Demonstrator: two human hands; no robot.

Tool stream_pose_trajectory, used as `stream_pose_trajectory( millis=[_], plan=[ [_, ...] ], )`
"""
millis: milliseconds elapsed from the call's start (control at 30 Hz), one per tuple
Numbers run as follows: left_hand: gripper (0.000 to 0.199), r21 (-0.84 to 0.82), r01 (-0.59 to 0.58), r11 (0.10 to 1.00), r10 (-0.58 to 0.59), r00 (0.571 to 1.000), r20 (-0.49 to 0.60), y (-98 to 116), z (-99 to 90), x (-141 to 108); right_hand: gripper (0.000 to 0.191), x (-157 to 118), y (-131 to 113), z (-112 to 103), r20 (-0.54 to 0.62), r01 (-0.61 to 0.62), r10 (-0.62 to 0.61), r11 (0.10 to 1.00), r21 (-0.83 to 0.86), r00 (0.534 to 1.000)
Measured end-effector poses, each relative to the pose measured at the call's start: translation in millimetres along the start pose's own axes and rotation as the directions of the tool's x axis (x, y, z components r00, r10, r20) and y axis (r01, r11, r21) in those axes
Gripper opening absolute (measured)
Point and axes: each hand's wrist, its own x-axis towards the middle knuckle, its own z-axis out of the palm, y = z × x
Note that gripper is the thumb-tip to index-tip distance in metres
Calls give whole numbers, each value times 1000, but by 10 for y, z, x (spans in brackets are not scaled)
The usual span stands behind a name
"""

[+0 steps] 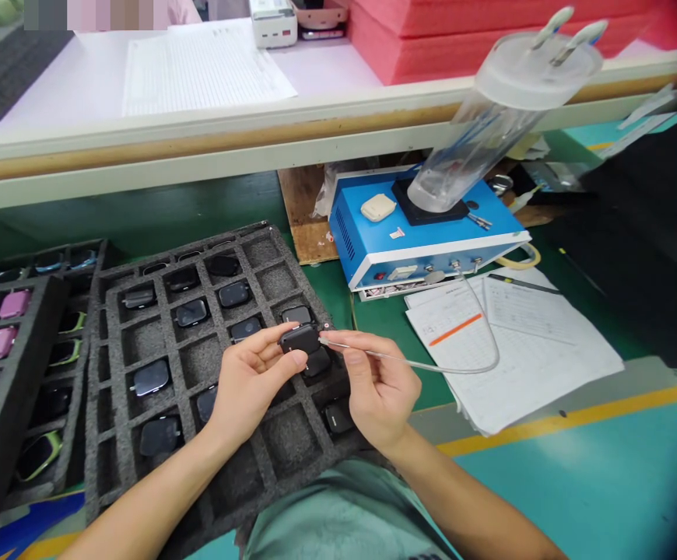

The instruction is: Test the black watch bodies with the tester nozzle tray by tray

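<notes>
My left hand point(255, 375) pinches a black smartwatch case point(299, 339) between thumb and fingers, above a grey foam tray point(192, 355). In my right hand point(380, 387) is the end of a thin clear tube point(437, 369), its pale tip at the right side of the case; whether tip and case touch I cannot tell. The tube loops back to the front of a blue box point(426, 233). Dark watch cases, one of them a black case point(152, 377) at the left, lie in the tray's compartments, and my hands and forearms hide some compartments.
Another foam tray point(8, 412) with pink and green-edged watches is at the left. A clear cylinder point(461, 148) leans up from the blue box. Papers point(525, 342) and a pen point(522, 283) lie right of it. A white shelf point(198, 148) crosses behind, bearing red foam blocks point(414, 47).
</notes>
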Motion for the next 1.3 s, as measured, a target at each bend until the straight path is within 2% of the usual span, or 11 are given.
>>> stream_pose_trajectory(
  millis=[767, 1300],
  plan=[
    [40, -25, -1, 1000, 2, 1000, 18, 13, -7, -17, 22, 3, 10, 5, 7, 8, -8, 999, 37, 1000],
    [42, -19, -43, 999, 43, 999, 2, 18, -5, -14, 20, 34, 2, 32, 13, -9, 8, 999, 39, 1000]
  ],
)
